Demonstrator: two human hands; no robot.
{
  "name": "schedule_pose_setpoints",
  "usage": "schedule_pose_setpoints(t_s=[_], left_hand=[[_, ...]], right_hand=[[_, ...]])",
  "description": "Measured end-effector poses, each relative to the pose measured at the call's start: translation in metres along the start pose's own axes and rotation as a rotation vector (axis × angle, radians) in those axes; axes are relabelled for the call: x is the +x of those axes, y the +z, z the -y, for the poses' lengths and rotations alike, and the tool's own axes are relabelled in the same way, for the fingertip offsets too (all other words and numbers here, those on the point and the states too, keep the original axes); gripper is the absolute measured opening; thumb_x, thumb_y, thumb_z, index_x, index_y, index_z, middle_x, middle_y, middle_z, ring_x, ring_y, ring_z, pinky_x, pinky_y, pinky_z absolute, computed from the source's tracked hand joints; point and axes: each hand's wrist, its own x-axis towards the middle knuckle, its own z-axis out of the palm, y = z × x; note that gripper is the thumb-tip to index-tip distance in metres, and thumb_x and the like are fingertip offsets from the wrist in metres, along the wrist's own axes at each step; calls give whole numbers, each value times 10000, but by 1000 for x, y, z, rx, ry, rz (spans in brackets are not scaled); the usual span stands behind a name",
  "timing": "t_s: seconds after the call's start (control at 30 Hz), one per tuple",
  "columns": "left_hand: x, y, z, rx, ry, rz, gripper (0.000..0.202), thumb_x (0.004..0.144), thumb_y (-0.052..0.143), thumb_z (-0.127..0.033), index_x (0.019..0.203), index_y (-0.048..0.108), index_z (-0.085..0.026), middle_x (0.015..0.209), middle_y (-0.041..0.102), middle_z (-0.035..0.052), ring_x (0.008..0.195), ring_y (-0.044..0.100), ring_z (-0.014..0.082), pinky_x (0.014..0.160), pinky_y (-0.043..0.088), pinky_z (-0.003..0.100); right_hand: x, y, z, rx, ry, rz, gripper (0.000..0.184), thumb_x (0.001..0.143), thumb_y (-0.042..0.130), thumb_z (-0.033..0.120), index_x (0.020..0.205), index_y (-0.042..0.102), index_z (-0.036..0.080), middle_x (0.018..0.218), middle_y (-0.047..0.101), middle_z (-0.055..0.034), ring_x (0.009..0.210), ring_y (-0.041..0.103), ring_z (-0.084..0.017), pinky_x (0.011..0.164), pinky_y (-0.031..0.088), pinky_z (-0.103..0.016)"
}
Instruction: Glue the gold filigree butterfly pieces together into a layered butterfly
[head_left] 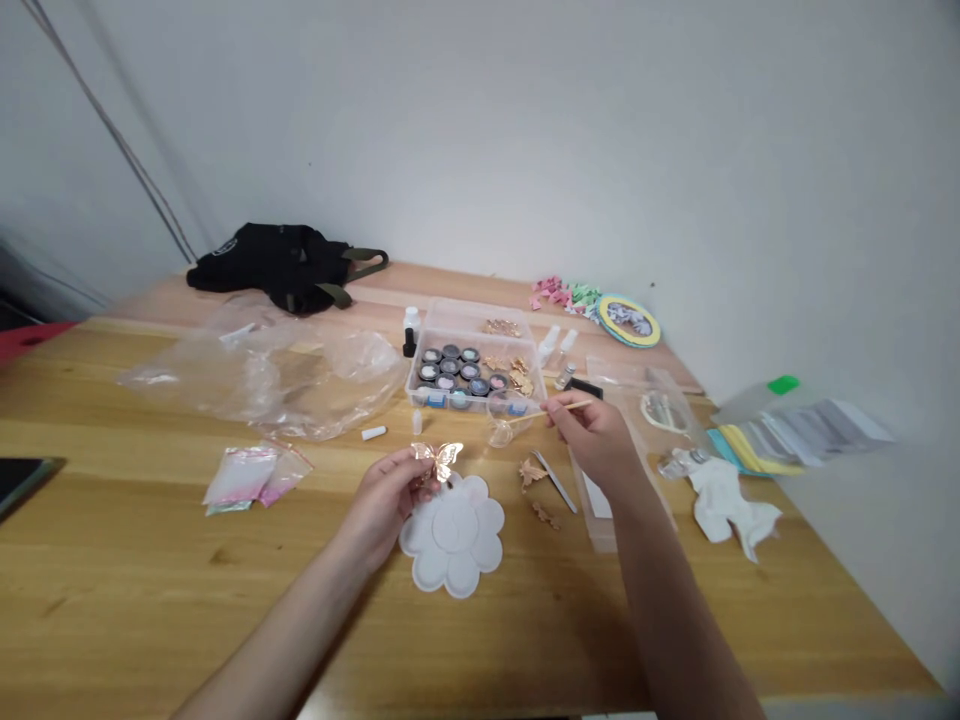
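View: head camera, looking down the length of a wooden table (pixel 112 560) towards a white wall.

Butterfly: a gold butterfly (pixel 439 462) with shiny metallic wings, fine veins and paler, see-through-looking patches, its wings spread and tilted up.

Where it is: pinched at the lower body in the left hand, held in the air just above the top edge of a white flower-shaped palette (pixel 452 560).

Left hand: the left hand (pixel 386 500) is curled nearly closed, thumb and fingers around the butterfly's base.

Right hand: the right hand (pixel 592 440) is raised and mostly closed, fingertips pinching a thin wooden stick (pixel 566 407) whose far end points at a small see-through cup (pixel 504 425).

Near the right hand: metal tweezers (pixel 555 480) lie on the table beside two small gold butterfly pieces (pixel 532 472).

Further ahead: a see-through plastic box (pixel 472 320) holds round pigment jars (pixel 450 365) with dark lids.

Left of the hands: pink glitter sachets (pixel 255 475) lie in front of a crumpled plastic bag (pixel 255 385).

Far end: a black bag (pixel 277 265) sits near the wall, with pink and green paper butterflies (pixel 562 293) further along.

Right side: a crumpled white tissue (pixel 724 505) lies near the table's edge.
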Motion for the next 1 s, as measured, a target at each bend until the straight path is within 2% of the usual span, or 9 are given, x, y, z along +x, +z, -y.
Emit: schedule_pose_setpoints(t_s=[0.13, 0.37, 0.53, 0.63, 0.8, 0.9, 1.0], left_hand=[[-1, 0, 1, 10, -12, -24, 196, 544, 801, -268, 627, 682, -135, 552, 633, 5, 508, 521, 87, 499, 375, 189], [-3, -1, 1, 35, -6, -23, 147, 575, 782, -253, 600, 681, -149, 551, 632, 17, 521, 519, 100, 516, 375, 204], [-3, 1, 0, 49, -28, -17, 162, 566, 782, -258, 625, 689, -139, 567, 630, 12, 521, 512, 92, 516, 374, 201], [-3, 0, 0, 58, -31, -15, 181, 564, 785, -277, 628, 687, -139, 557, 623, 6, 522, 506, 86, 520, 374, 193], [-2, 0, 0, 81, -18, -16, 187, 561, 785, -287, 614, 682, -140, 555, 630, 11, 531, 511, 90, 530, 382, 194], [-2, 1, 0, 73, -28, -36, 194, 539, 794, -283, 608, 684, -139, 553, 635, 12, 525, 515, 88, 531, 385, 193], [-3, 1, 0, 69, -29, -42, 192, 531, 793, -277, 619, 693, -138, 550, 637, 9, 521, 516, 88, 527, 384, 192]], right_hand=[[1, 6, -12, 125, -5, -112, 329, 779, 618, 490, 807, 662, 166, 699, 671, -38, 554, 528, -130, 554, 417, -268], [-2, 8, -22, 92, -9, -181, 419, 825, 537, 582, 825, 652, 179, 684, 676, -43, 583, 588, -157, 585, 481, -291], [-9, 7, -16, -120, -168, -245, 345, 907, 456, 483, 869, 646, 197, 729, 683, -43, 654, 622, -171, 650, 475, -299], [-11, 8, -14, -191, -216, -214, 309, 923, 443, 427, 862, 639, 197, 722, 682, -43, 667, 627, -173, 669, 472, -301], [-11, 10, -14, -169, -216, -133, 320, 929, 427, 428, 896, 645, 196, 747, 692, -48, 664, 628, -172, 654, 479, -292], [-12, 11, -10, -278, -246, -200, 304, 929, 422, 399, 879, 643, 196, 774, 692, -58, 721, 633, -185, 704, 464, -302], [-13, 12, -2, -346, -251, -259, 305, 933, 410, 385, 824, 624, 197, 718, 660, -46, 682, 605, -180, 669, 430, -293]])
